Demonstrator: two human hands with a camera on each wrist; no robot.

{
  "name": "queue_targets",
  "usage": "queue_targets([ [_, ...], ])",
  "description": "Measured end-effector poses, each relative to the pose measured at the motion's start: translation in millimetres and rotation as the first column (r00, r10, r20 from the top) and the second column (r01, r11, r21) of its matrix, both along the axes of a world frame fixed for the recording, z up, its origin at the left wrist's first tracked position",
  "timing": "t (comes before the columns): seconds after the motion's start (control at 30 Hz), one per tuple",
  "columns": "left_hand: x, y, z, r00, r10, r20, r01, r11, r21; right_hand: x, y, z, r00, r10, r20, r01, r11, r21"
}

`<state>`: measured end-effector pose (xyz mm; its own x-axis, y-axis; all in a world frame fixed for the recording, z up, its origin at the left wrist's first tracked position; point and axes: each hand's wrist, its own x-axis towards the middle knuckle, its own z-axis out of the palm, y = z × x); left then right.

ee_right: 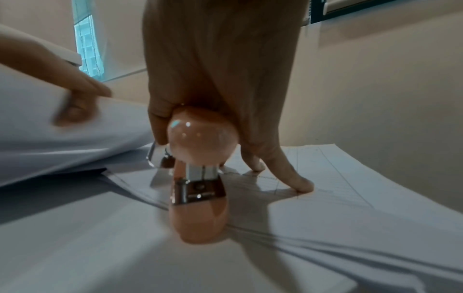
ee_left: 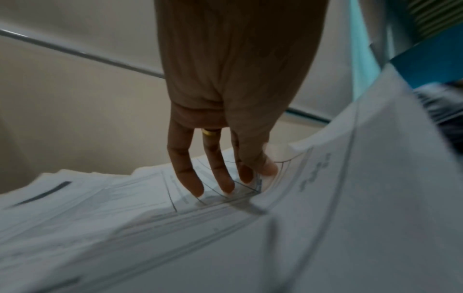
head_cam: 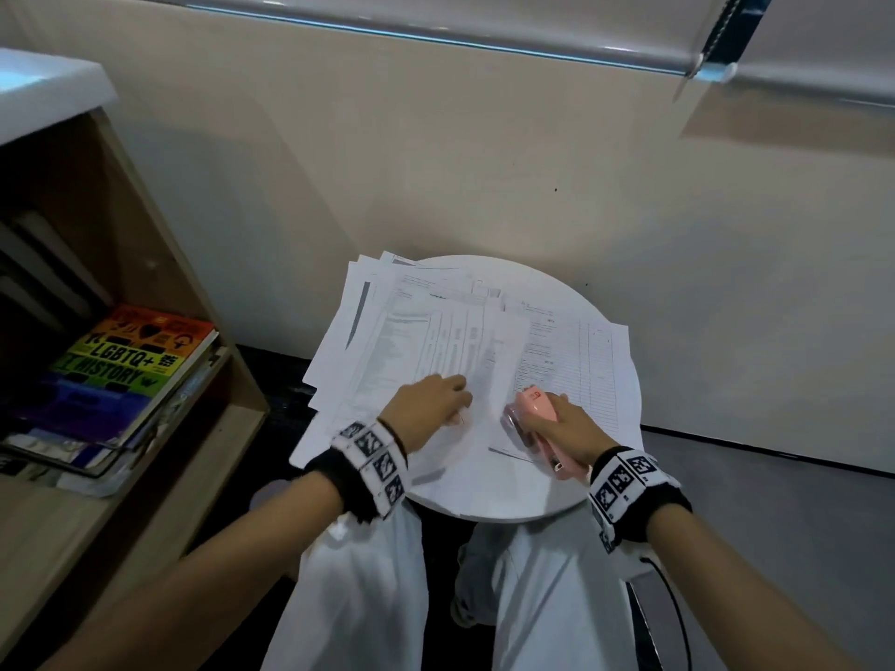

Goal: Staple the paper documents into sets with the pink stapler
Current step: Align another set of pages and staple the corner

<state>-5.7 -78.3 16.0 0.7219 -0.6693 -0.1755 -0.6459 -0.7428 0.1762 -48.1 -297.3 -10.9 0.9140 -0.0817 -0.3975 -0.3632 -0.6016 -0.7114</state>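
Note:
Loose printed sheets lie spread over a small round white table [head_cam: 508,498]. A messy stack [head_cam: 416,331] lies on the left and a lined set [head_cam: 574,360] on the right. My left hand [head_cam: 431,397] rests on the left stack, its fingers [ee_left: 218,172] on the paper, and pinches the edge of a top sheet [ee_left: 363,198] that curls upward. My right hand [head_cam: 569,423] grips the pink stapler [head_cam: 532,411], which stands at the near left corner of the right set [ee_right: 325,178]. In the right wrist view the stapler [ee_right: 200,138] points away, and two fingers [ee_right: 300,184] touch the paper.
A wooden bookshelf [head_cam: 160,293] with a rainbow-covered book [head_cam: 126,370] stands close on the left. A beige wall rises just behind the table. My knees in white trousers [head_cam: 368,573] sit under the table's near edge. Grey floor lies to the right.

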Motion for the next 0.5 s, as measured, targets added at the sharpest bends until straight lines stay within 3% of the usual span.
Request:
queue_targets([
  [0.1,-51,1,-6,0.996,-0.071,-0.059,0.063,0.99,-0.126,1,-1,3,1.0,-0.025,0.005,0.025,0.999,0.025],
  [0.17,-71,4,-11,0.981,-0.058,-0.183,0.009,0.967,-0.254,0,-3,7,0.998,-0.067,-0.009,0.067,0.993,0.094],
  [0.2,-73,8,-13,0.976,-0.008,-0.22,-0.059,0.953,-0.299,-1,-4,10,0.995,-0.097,-0.029,0.1,0.986,0.136],
  [0.27,-68,22,-15,0.954,0.241,-0.18,-0.287,0.909,-0.302,-2,-6,15,0.983,-0.173,-0.065,0.182,0.966,0.184],
  [0.3,-64,31,-14,0.892,0.421,-0.161,-0.45,0.852,-0.265,-1,-9,14,0.973,-0.218,-0.072,0.228,0.954,0.196],
  [0.37,-56,50,-17,0.662,0.728,-0.181,-0.749,0.652,-0.117,1,-13,12,0.951,-0.301,-0.064,0.308,0.927,0.214],
  [0.43,-53,66,-27,0.479,0.82,-0.313,-0.874,0.478,-0.088,2,-14,11,0.926,-0.373,-0.057,0.376,0.899,0.225],
  [0.5,-54,79,-43,0.454,0.757,-0.47,-0.889,0.42,-0.182,2,-14,11,0.9,-0.432,-0.052,0.43,0.865,0.258],
])
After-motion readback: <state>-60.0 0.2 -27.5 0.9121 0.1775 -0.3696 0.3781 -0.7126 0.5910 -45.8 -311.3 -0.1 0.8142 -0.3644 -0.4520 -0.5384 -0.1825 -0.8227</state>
